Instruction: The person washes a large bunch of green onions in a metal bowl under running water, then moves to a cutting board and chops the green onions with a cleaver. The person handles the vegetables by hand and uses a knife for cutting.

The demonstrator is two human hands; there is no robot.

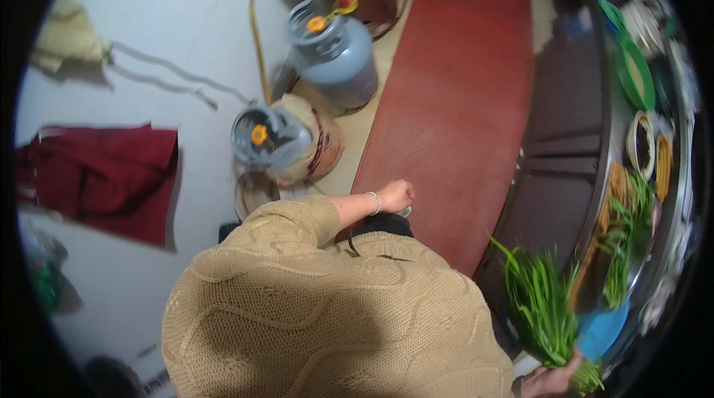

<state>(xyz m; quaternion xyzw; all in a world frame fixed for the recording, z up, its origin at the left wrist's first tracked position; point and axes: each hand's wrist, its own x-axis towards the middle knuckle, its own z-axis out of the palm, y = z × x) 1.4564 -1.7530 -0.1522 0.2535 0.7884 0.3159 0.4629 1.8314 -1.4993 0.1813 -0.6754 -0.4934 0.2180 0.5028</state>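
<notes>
My left hand (397, 196), with a silver-coloured bracelet at the wrist, hangs in front of my beige knitted sweater above the red floor mat. Its fingers are curled closed, with nothing visible in them. At the lower right, my right hand (552, 380) grips a bunch of long green leafy stalks (544, 303) near their base. The leaves fan out away from the hand, beside the counter. Close to this bunch is a blue plastic basin (605, 328). More green stalks (627, 230) lie on the counter by a wooden board (588, 264).
A red mat (446, 91) runs along the floor. Two gas cylinders (340, 63) stand by the wall at left, one wrapped in a sack. On the right, the counter (607, 102) over dark cabinets holds a green plastic basket (636, 74) and a white bowl (640, 144).
</notes>
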